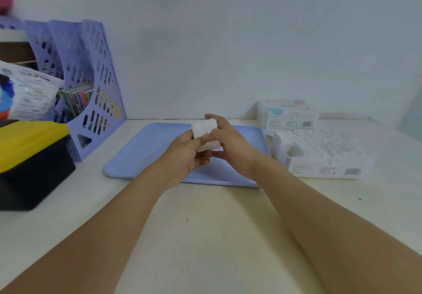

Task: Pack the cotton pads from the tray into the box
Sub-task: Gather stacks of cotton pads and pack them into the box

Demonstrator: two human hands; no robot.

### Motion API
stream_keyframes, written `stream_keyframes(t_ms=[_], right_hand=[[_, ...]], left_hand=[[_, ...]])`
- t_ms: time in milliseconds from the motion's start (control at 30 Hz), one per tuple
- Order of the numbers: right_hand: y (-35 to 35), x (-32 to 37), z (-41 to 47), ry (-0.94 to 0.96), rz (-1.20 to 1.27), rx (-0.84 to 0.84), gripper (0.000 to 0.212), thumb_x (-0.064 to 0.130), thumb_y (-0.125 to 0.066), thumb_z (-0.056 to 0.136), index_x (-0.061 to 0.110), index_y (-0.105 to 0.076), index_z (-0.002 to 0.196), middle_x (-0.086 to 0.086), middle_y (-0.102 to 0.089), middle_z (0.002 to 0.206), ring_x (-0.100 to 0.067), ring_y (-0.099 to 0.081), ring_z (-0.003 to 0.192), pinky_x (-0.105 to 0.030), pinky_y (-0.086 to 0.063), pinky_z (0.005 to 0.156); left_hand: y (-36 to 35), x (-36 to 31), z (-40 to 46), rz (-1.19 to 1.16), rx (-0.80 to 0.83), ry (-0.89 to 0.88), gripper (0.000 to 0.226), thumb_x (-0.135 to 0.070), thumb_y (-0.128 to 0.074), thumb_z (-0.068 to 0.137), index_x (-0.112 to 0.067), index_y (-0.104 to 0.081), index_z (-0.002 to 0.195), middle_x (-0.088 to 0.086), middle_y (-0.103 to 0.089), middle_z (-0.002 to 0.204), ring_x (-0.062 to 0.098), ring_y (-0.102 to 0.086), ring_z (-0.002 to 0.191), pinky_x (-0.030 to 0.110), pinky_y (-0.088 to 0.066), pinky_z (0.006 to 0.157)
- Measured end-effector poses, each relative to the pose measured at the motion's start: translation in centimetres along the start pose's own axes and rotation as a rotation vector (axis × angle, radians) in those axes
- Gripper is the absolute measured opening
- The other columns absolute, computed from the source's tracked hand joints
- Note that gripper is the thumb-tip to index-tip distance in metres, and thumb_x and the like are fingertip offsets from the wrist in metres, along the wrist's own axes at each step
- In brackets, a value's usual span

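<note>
A stack of white cotton pads [204, 131] is held above the lilac tray [146, 147], between both hands. My left hand [185, 156] grips the stack from below and the left. My right hand [230, 143] curls round its right side and top. To the right of the tray lies the open white box [319, 156], which holds rows of white pads. The tray's visible surface carries no loose pads; my hands hide its middle.
A second, shut white box [288, 115] stands behind the open one by the wall. At the left are a purple file rack [91, 83] with papers and a black case with a yellow lid [32, 156]. The cream table [205, 236] reaches to the front.
</note>
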State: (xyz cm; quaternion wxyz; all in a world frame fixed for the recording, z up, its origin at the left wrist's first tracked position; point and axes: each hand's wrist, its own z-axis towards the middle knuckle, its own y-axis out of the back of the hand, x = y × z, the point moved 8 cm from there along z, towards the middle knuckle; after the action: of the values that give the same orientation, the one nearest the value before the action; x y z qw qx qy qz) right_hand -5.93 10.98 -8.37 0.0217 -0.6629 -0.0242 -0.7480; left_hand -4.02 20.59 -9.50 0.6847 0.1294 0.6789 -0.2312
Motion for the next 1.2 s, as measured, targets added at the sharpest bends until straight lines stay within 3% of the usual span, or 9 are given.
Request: stream_keyframes(t_ms=[133,267,333,433,533,633,733,1000,1200], right_hand=[[0.0,0.7,-0.5,0.040,-0.088,-0.001,0.039,0.026,-0.053,0.101,0.029,-0.051,0.140,-0.006,-0.060,0.131,-0.018,-0.064,0.108,-0.035,-0.054,0.100],[0.5,3.0,-1.1,0.290,-0.444,-0.152,0.037,0.025,-0.050,0.104,0.024,-0.052,0.141,0.003,-0.057,0.136,-0.015,-0.057,0.121,-0.033,-0.048,0.103],[-0.1,3.2,-1.2,0.315,-0.597,-0.080,0.038,0.031,-0.048,0.106,0.017,-0.054,0.141,-0.001,-0.059,0.136,-0.016,-0.055,0.123,-0.034,-0.045,0.106],[0.1,2.8,-1.1,0.292,-0.536,-0.096,0.044,0.039,-0.045,0.106,0.023,-0.047,0.147,0.004,-0.053,0.144,-0.009,-0.049,0.130,-0.028,-0.038,0.112],[2.6,1.8,-0.2,0.250,-0.461,-0.278,0.037,0.029,-0.049,0.106,0.022,-0.051,0.142,0.008,-0.057,0.130,-0.004,-0.056,0.111,-0.028,-0.045,0.103],[4.7,-1.1,1.1,0.073,-0.614,-0.294,0.030,0.023,-0.053,0.103,0.016,-0.061,0.131,0.003,-0.062,0.128,-0.011,-0.059,0.100,-0.027,-0.047,0.090],[5.5,-2.1,2.9,-0.012,-0.563,-0.325,0.032,0.021,-0.056,0.101,0.014,-0.061,0.133,-0.002,-0.061,0.133,-0.014,-0.056,0.102,-0.034,-0.050,0.097],[3.0,-3.7,8.9,-0.270,-0.638,-0.232,0.070,0.035,-0.075,0.088,0.021,-0.043,0.149,-0.005,-0.050,0.144,-0.025,-0.049,0.131,-0.034,-0.041,0.108],[3.5,-3.7,8.9,-0.198,-0.516,-0.258,0.038,0.012,-0.081,0.083,0.004,-0.067,0.117,-0.009,-0.067,0.110,-0.020,-0.060,0.091,-0.026,-0.049,0.074]], left_hand=[[0.3,0.4,0.1,0.110,-0.018,-0.036,0.027,-0.022,-0.060,0.100,-0.013,-0.062,0.125,0.002,-0.068,0.091,0.016,-0.057,0.073,0.028,-0.051,0.067],[-0.1,0.1,0.6,0.264,-0.012,-0.079,0.020,-0.023,-0.065,0.095,-0.016,-0.067,0.114,-0.005,-0.065,0.081,0.014,-0.053,0.069,0.029,-0.049,0.065],[0.2,0.0,0.9,0.352,-0.048,-0.096,0.012,-0.020,-0.064,0.095,-0.017,-0.068,0.106,-0.010,-0.065,0.074,0.013,-0.055,0.066,0.029,-0.050,0.063],[1.6,-0.7,1.3,0.391,-0.115,-0.119,0.017,-0.027,-0.062,0.098,-0.016,-0.068,0.110,-0.006,-0.070,0.084,0.011,-0.060,0.065,0.027,-0.052,0.061],[5.5,-1.5,2.0,0.262,-0.288,-0.149,0.024,-0.032,-0.059,0.100,-0.017,-0.062,0.118,0.004,-0.071,0.108,0.018,-0.068,0.086,0.028,-0.055,0.063],[9.0,-0.9,2.6,0.186,-0.432,-0.132,0.019,-0.025,-0.056,0.102,-0.018,-0.055,0.120,0.007,-0.063,0.125,0.023,-0.063,0.107,0.031,-0.056,0.069],[10.2,0.7,3.3,0.127,-0.477,-0.055,0.027,-0.022,-0.060,0.100,-0.014,-0.053,0.125,0.008,-0.058,0.131,0.027,-0.060,0.117,0.033,-0.056,0.072],[11.7,1.5,3.4,0.085,-0.609,-0.050,0.038,-0.002,-0.066,0.092,-0.005,-0.059,0.130,0.008,-0.062,0.118,0.020,-0.063,0.092,0.040,-0.059,0.087],[11.0,1.5,3.3,0.069,-0.600,-0.035,0.038,-0.001,-0.064,0.093,-0.007,-0.059,0.131,0.006,-0.060,0.116,0.010,-0.060,0.081,0.036,-0.059,0.085]])
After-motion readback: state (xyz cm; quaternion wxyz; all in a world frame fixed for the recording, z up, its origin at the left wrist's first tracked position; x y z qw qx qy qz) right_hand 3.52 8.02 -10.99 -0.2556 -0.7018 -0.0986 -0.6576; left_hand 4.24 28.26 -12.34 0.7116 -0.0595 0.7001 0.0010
